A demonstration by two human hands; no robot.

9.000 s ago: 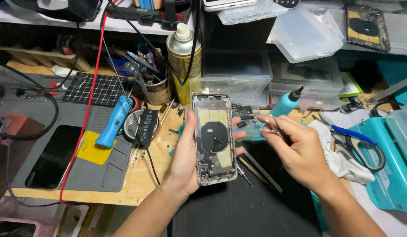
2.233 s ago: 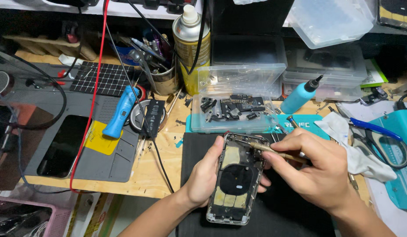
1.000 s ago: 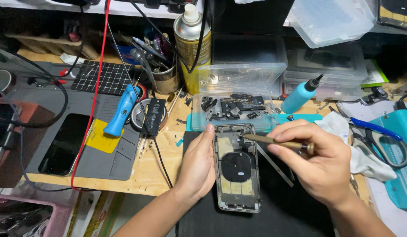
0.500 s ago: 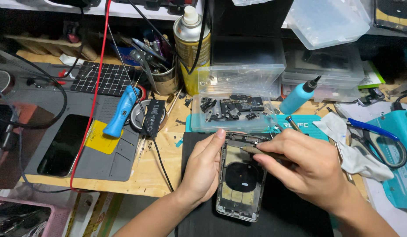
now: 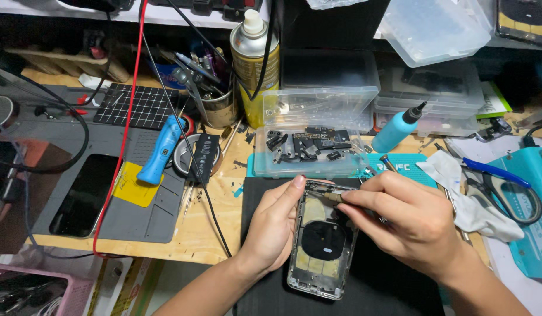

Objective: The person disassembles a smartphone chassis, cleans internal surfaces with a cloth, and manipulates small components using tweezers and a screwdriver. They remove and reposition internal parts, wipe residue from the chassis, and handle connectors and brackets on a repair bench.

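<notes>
The opened phone housing lies on the black mat, its long axis running near-to-far with the top end tipped slightly right; a dark round coil sits amid yellowish patches inside its metal frame. The left hand grips its left edge, fingers curled around it. The right hand pinches tweezers at the housing's top end, just before the clear parts tray.

Your left hand and right hand are bare: no gloves, rings or watch in view. Both forearms show uncovered to the frame's lower edge, with no sleeves. Your nails are short and plain.
</notes>
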